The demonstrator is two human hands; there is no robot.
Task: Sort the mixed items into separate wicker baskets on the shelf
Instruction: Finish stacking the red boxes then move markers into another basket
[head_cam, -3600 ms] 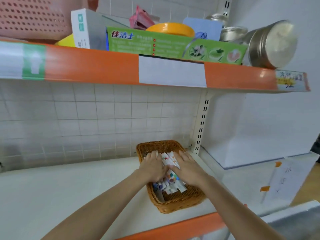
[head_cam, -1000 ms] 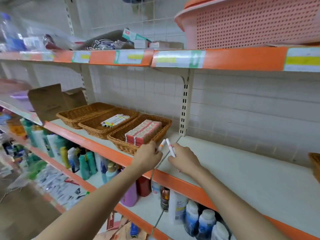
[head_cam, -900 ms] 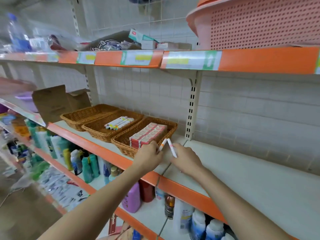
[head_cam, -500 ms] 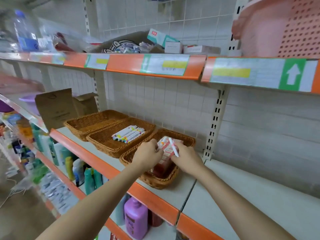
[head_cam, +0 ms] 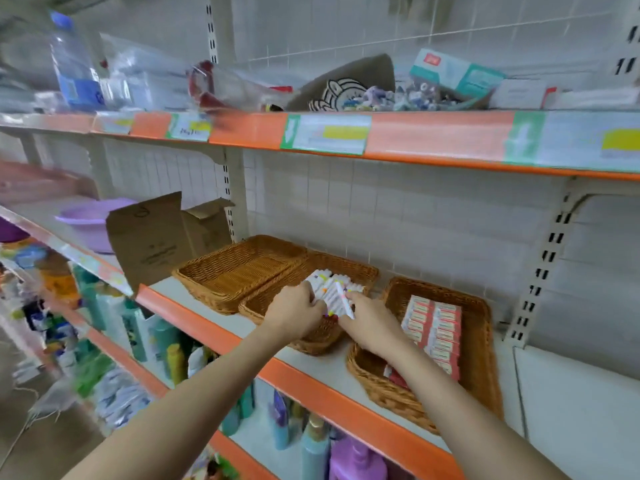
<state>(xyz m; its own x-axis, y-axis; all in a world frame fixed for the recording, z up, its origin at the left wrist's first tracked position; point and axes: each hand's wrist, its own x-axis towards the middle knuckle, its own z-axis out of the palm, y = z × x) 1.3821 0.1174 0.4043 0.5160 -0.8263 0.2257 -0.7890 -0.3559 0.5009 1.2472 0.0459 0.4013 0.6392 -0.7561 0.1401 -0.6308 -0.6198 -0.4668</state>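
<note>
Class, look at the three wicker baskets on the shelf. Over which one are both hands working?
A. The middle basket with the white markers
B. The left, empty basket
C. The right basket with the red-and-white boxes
A: the left hand and right hand meet over the markers in the middle basket.

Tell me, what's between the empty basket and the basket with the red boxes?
The head view shows a third wicker basket between them, holding white markers; both hands reach over it.
</note>
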